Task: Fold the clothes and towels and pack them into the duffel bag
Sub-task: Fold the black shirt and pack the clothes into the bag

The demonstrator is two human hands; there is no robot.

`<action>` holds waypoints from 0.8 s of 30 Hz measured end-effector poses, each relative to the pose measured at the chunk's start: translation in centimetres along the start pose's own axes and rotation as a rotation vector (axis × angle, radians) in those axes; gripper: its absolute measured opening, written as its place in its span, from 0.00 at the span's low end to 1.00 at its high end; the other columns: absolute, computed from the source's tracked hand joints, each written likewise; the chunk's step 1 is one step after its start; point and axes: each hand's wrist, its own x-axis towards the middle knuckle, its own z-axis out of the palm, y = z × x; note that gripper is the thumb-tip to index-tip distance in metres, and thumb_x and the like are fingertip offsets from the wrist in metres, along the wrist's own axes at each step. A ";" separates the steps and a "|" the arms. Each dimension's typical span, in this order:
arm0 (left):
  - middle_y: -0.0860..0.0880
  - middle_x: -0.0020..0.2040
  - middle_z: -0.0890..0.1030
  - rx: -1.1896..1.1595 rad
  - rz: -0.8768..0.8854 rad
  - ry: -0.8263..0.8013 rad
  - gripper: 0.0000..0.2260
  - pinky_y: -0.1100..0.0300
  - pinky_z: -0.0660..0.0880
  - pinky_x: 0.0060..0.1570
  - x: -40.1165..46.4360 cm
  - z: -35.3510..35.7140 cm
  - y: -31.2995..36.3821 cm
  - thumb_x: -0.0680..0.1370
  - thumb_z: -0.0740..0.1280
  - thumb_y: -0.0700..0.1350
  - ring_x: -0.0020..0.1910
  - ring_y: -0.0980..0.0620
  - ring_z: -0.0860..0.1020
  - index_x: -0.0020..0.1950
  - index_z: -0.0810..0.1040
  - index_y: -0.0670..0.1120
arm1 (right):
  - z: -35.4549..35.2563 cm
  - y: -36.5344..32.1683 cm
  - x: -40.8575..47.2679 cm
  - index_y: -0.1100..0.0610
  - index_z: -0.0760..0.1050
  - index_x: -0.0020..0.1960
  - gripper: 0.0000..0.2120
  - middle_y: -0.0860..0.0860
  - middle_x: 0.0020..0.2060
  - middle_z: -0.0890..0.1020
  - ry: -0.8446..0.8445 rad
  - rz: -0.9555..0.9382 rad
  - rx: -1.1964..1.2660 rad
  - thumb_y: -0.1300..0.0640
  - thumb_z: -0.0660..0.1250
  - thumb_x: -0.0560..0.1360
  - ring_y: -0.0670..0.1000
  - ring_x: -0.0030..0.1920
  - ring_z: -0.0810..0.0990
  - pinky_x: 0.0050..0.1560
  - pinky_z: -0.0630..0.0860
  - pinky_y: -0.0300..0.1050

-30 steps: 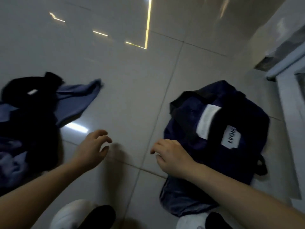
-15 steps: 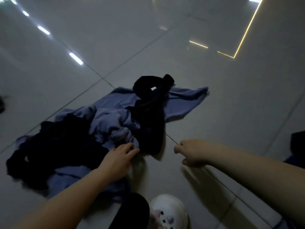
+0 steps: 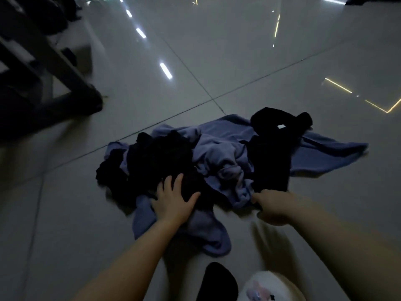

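Both forearms are extended forward. The left hand [image 3: 173, 202] is laid flat, fingers [image 3: 168, 183] spread. The right hand [image 3: 272, 206] is curled, fingertips pinched together.

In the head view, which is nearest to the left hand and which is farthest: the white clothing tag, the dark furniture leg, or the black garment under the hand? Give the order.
1. Black garment: directly under the left hand, touching it.
2. White clothing tag: beyond the pile, up and to the right.
3. Dark furniture leg: far upper left, off the pile.
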 end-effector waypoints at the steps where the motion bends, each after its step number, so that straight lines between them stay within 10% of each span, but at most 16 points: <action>1: 0.50 0.76 0.57 -0.035 -0.009 -0.030 0.32 0.42 0.60 0.68 -0.2 0.2 -0.2 0.76 0.55 0.69 0.73 0.43 0.58 0.76 0.54 0.57 | -0.3 -0.8 0.4 0.55 0.65 0.67 0.16 0.58 0.63 0.71 0.030 -0.019 0.026 0.54 0.59 0.80 0.59 0.61 0.73 0.53 0.69 0.48; 7: 0.50 0.66 0.74 -0.181 0.145 0.031 0.17 0.54 0.70 0.57 0.5 1.4 0.3 0.81 0.58 0.52 0.61 0.47 0.72 0.69 0.71 0.53 | -1.6 -5.9 1.4 0.54 0.66 0.60 0.10 0.55 0.58 0.72 0.287 -0.162 0.122 0.51 0.57 0.80 0.58 0.50 0.73 0.46 0.70 0.49; 12: 0.56 0.61 0.78 -0.196 0.280 0.126 0.16 0.44 0.69 0.57 0.5 1.2 2.6 0.80 0.56 0.50 0.60 0.51 0.75 0.65 0.76 0.55 | -3.2 -6.8 2.9 0.52 0.70 0.61 0.12 0.52 0.55 0.78 0.468 -0.104 0.453 0.50 0.60 0.79 0.56 0.53 0.77 0.48 0.75 0.49; 16: 0.56 0.45 0.83 -0.192 0.479 0.206 0.16 0.43 0.75 0.39 -0.1 1.2 3.0 0.73 0.57 0.49 0.45 0.51 0.81 0.51 0.82 0.54 | -4.2 -6.4 4.1 0.52 0.73 0.62 0.15 0.51 0.55 0.81 0.485 -0.022 0.705 0.47 0.62 0.79 0.53 0.53 0.78 0.47 0.72 0.45; 21: 0.52 0.50 0.82 -0.313 0.661 0.242 0.12 0.51 0.76 0.49 -1.4 0.5 -0.2 0.76 0.63 0.51 0.50 0.51 0.79 0.53 0.81 0.49 | -4.4 -7.8 6.1 0.53 0.66 0.72 0.27 0.53 0.64 0.76 0.316 -0.050 0.776 0.45 0.66 0.77 0.54 0.62 0.75 0.57 0.71 0.45; 24: 0.47 0.55 0.78 -0.359 0.446 0.496 0.14 0.57 0.72 0.55 -0.1 -1.6 -3.6 0.75 0.64 0.53 0.56 0.48 0.73 0.54 0.81 0.47 | -3.9 -9.2 7.2 0.54 0.64 0.71 0.30 0.55 0.65 0.76 0.258 -0.010 0.797 0.48 0.71 0.74 0.57 0.63 0.75 0.58 0.72 0.47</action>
